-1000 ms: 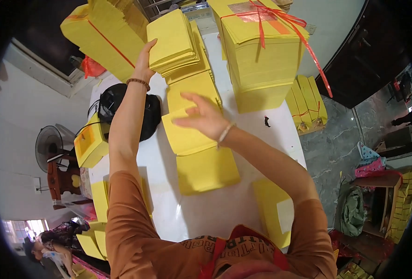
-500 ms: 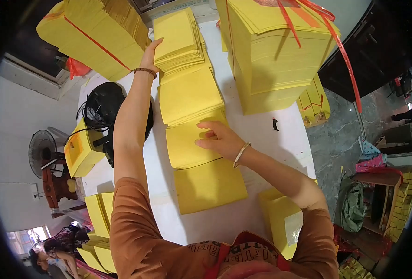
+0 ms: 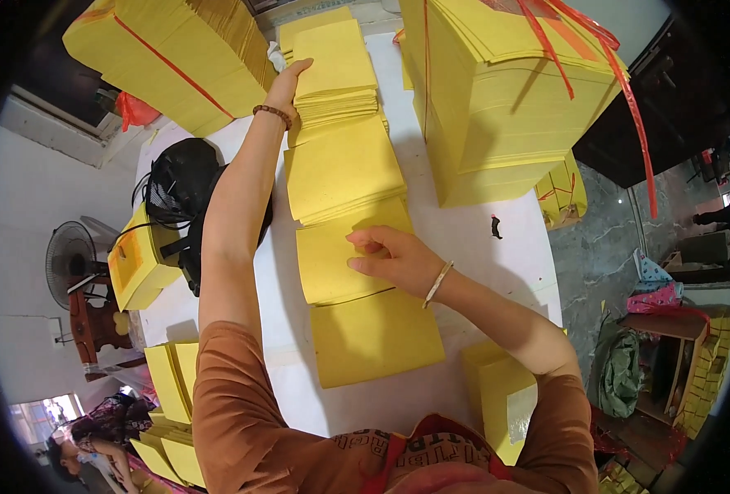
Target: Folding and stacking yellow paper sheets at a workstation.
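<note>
Stacks of yellow paper run in an overlapping row down the white table. At the far end, my left hand (image 3: 285, 88) grips the left edge of a thick yellow paper stack (image 3: 332, 62). Its thumb side shows; the other fingers are hidden by the paper. My right hand (image 3: 390, 262) is over a nearer yellow sheet (image 3: 324, 267), fingers loosely bent, thumb and forefinger apart, nothing between them. Beyond the right hand lies another fanned yellow pile (image 3: 344, 169). Closest to me is a flat yellow sheet (image 3: 377, 337) in shadow.
A tall yellow paper block (image 3: 497, 123) with red ribbon stands at right, another strapped block (image 3: 167, 66) at far left. A black mesh bag (image 3: 185, 185) lies by my left arm. A yellow block (image 3: 497, 395) sits by my right elbow. A person (image 3: 106, 453) is at lower left.
The far stack under my left hand has shifted slightly right, and more yellow paper shows behind it. My right hand stays over the same sheet, its fingers slightly changed. The view has shifted slightly.
</note>
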Tool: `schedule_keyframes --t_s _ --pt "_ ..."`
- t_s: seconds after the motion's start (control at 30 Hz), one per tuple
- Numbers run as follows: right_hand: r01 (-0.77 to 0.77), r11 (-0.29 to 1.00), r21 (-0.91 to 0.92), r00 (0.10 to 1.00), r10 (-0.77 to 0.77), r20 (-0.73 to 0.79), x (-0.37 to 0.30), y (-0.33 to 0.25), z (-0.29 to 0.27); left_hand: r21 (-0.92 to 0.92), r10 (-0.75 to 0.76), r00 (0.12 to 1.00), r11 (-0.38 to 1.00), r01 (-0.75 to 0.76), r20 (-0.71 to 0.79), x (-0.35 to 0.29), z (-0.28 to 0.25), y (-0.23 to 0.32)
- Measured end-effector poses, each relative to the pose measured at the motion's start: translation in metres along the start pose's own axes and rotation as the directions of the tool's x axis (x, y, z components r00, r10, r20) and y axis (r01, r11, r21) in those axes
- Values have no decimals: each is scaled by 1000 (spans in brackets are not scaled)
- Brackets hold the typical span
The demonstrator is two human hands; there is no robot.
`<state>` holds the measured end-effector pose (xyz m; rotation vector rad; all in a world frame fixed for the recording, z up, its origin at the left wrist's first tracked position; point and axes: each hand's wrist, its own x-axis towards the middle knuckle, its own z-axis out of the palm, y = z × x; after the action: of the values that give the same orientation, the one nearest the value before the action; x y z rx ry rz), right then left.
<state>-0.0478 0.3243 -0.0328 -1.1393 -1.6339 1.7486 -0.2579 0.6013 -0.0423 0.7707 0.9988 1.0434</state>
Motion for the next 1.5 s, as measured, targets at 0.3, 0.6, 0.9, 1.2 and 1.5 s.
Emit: schedule_keyframes --t_s 0.3,0.6,0.9,1.2,1.5 --pt "23 999 39 1000 -23 -8 -5 -7 -2 389 -101 973 904 176 -206 -10 1 33" --pt "109 993 50 994 -108 -29 -16 -18 -4 390 -96 950 896 212 -296 -12 14 40" --pt "422 853 -307 798 -510 -321 37 -33 -26 300 26 971 953 48 -238 -6 -4 29" --pt "177 977 116 736 -53 -675 211 -57 -91 174 65 965 984 -20 -255 -5 5 17" --pt "242 968 -68 749 -231 -621 221 -46 -76 31 85 960 996 -80 -266 -12 4 16"
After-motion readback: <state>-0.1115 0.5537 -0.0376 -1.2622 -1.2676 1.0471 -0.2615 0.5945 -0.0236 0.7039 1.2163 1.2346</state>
